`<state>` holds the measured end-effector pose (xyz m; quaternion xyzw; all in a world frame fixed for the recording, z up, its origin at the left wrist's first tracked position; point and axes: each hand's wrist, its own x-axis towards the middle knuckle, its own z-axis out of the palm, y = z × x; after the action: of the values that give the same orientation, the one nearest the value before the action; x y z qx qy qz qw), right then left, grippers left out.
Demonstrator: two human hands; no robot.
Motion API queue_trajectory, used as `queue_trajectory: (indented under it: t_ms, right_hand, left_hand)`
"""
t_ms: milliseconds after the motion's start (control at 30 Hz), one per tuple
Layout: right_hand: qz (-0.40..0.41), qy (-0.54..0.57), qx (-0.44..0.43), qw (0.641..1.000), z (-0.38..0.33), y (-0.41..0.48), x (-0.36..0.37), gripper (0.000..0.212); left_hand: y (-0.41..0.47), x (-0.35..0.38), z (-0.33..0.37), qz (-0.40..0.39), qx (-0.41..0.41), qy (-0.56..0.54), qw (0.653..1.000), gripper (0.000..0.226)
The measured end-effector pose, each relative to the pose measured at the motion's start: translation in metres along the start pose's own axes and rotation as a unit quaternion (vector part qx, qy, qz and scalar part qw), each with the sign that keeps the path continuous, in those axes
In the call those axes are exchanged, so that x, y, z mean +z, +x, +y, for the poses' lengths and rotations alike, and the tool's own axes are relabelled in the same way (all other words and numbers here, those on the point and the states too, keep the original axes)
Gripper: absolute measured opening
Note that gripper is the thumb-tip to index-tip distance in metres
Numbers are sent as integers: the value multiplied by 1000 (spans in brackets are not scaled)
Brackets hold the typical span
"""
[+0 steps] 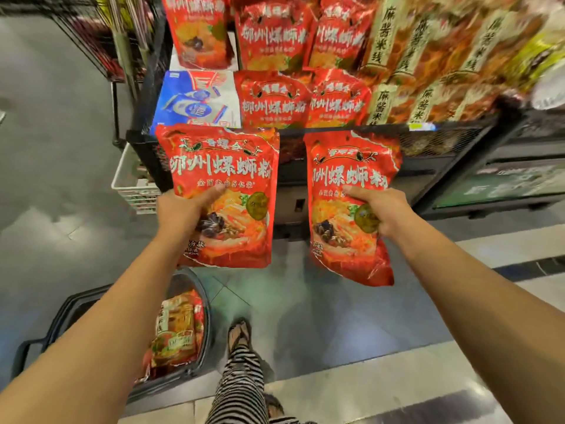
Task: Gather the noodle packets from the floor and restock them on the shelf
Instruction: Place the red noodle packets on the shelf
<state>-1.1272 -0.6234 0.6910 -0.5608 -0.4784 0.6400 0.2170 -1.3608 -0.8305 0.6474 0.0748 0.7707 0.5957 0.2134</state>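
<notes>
Plainly, two red noodle packets are in the air, one in each hand. The left hand grips the left packet at its lower left side, with the thumb pressed across the front and the fingers hidden behind. The right hand grips the right packet from its right side, thumb likewise on the front. Both are flat, glossy, crinkled plastic pouches, roughly rectangular, printed with white characters and a bowl of noodles. The left one hangs upright and the right one tilts a little. They are held just in front of the front edge of the shelf, a black wire-mesh rack; whether they touch it cannot be told.

Behind that edge four matching red pouches stand in two rows of two. At the shelf's left corner sits one blue-and-white packet, and above it one red pouch with a different picture. Toward the right end stand tan-labelled packets, blurred and overlapping, so they cannot be counted.

On the grey floor, a dark plastic basket with a rounded rim holds red basket packets, at least two, partly hidden by the left arm. One white slatted crate sits by the shelf's left end. One striped trouser leg shows below.
</notes>
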Motion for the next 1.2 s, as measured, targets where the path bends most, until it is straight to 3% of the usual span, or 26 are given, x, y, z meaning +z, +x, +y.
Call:
queue_trajectory:
  t_ms: [133, 367, 567, 733, 967, 1067, 1133, 1200]
  right_hand:
    - [-10, -9, -22, 1000, -32, 30, 35, 24]
    - [-35, -24, -66, 997, -111, 95, 128, 54]
    - [-69, -37, -76, 994, -182, 141, 197, 49]
    - [-97, -23, -100, 990, -234, 181, 259, 37]
    - [-90, -1, -80, 993, -260, 228, 326, 24]
    - [-61, 10, -66, 996, -262, 245, 356, 44]
    - [-39, 14, -71, 997, -264, 255, 374, 46]
    - [-13, 23, -107, 994, -262, 264, 389, 33]
  left_hand:
    - [55, 7, 21, -8, 13, -23, 1000, 35]
    - [180, -5, 70, 13, 28, -20, 999, 39]
    - [288, 1, 112, 67, 67, -25, 995, 40]
    - [380, 8, 138, 106, 80, -17, 991, 77]
    - [469, 26, 149, 103, 68, -96, 988, 56]
    - [508, 29, 145, 95, 55, -97, 989, 60]
    - [536, 36, 144, 67, 55, -94, 992, 54]
    - [563, 49, 144, 23, 63, -92, 993, 45]
